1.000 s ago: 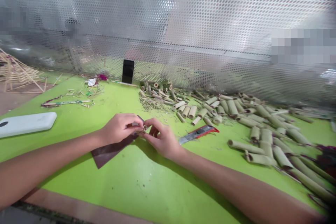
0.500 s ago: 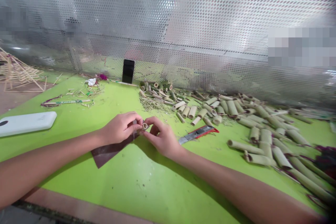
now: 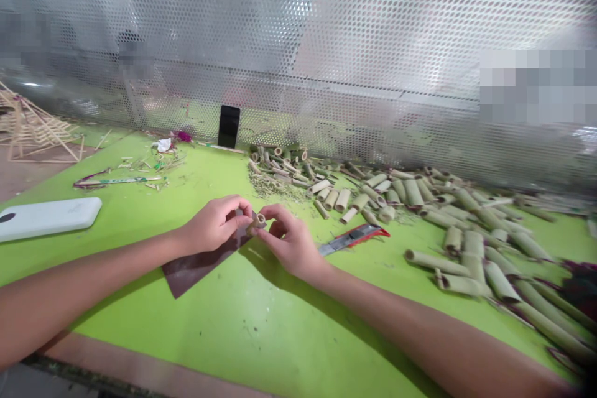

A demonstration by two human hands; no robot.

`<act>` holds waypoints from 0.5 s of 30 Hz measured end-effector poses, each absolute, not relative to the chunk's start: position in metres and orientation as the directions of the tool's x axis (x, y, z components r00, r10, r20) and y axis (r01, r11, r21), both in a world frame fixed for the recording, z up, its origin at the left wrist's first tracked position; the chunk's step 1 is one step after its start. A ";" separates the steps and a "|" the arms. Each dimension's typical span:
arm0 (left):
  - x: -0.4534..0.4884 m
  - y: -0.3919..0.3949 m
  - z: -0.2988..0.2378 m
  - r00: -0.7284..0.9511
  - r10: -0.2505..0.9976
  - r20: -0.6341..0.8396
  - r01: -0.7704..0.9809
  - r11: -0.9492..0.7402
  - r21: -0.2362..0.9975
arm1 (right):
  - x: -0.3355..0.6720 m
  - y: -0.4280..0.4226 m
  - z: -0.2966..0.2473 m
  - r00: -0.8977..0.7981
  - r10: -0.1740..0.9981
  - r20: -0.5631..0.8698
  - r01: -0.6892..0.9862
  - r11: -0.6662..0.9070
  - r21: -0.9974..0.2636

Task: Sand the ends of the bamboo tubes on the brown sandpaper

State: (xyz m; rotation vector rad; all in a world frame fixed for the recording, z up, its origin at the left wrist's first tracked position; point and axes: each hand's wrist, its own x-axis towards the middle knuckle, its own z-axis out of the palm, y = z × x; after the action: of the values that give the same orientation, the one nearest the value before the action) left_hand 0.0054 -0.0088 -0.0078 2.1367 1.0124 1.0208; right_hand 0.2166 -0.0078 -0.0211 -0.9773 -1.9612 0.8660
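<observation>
My left hand (image 3: 212, 224) grips a dark brown sheet of sandpaper (image 3: 196, 267), which hangs down onto the green table (image 3: 233, 336) and folds up between my hands. My right hand (image 3: 289, 242) pinches a short bamboo tube (image 3: 258, 221) against the sandpaper, with the tube's open end showing. A red-and-grey utility knife (image 3: 353, 239) lies just right of my right hand, not touching it.
Many cut green bamboo tubes (image 3: 461, 242) lie across the table's right side, with shavings (image 3: 273, 185) behind my hands. A white power bank (image 3: 46, 219) lies left. A phone (image 3: 228, 127) stands before a perforated metal screen (image 3: 298, 31). A bamboo stick frame (image 3: 32, 130) stands far left.
The short bamboo tube has turned, showing more of its end, and both hands have shifted slightly upward around it. The sandpaper stays in my left hand.
</observation>
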 end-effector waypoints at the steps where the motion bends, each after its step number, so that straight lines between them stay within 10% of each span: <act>1: 0.005 -0.009 -0.008 0.425 0.818 0.387 0.386 -0.551 0.740 | 0.217 -0.008 -0.022 -0.412 0.849 0.330 0.331 0.477 -0.814; 15: 0.005 -0.008 -0.012 0.425 0.778 0.463 0.361 -0.614 0.702 | 0.218 -0.005 -0.024 -0.345 0.883 0.319 0.348 0.436 -0.830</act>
State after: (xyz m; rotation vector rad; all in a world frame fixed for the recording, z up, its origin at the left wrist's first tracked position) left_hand 0.0051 -0.0079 -0.0124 2.1762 0.9604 1.0908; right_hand 0.2175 -0.0046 -0.0243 -1.0412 -1.8943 0.8517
